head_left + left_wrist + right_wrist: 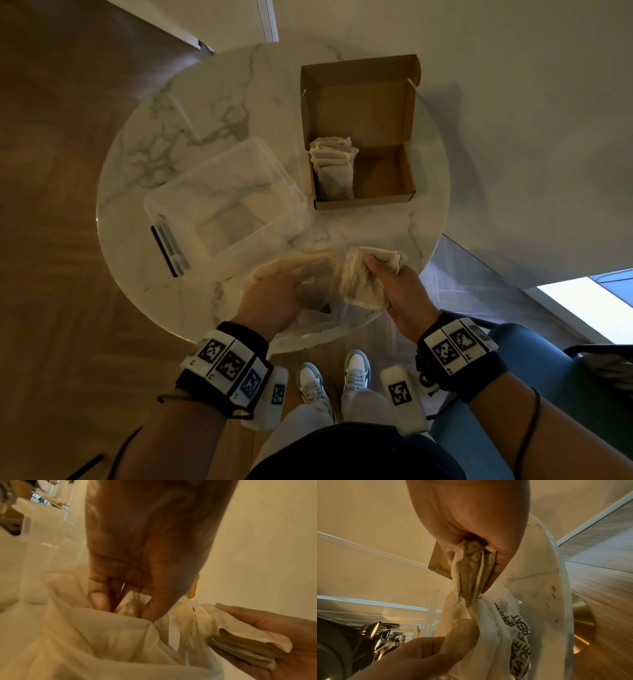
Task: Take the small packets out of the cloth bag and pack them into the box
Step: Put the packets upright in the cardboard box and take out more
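Observation:
The cream cloth bag (pixel 301 267) lies crumpled at the table's near edge. My left hand (pixel 274 298) reaches into its mouth. In the left wrist view its fingers (pixel 99 601) close around a pale packet (pixel 132 604) inside the bag (pixel 102 635). My right hand (pixel 394 284) hovers just right of the bag and grips a stack of small packets (pixel 363 277), seen edge-on in the right wrist view as packets (pixel 474 574). The open cardboard box (pixel 383 174) stands at the far right, with several packets (pixel 332 168) upright along its left side.
A clear plastic tub (pixel 222 202) sits left of the box, just beyond the bag. The round marble table (pixel 164 137) ends close to my body. A blue chair (pixel 534 359) stands at my right, and wooden floor surrounds the table.

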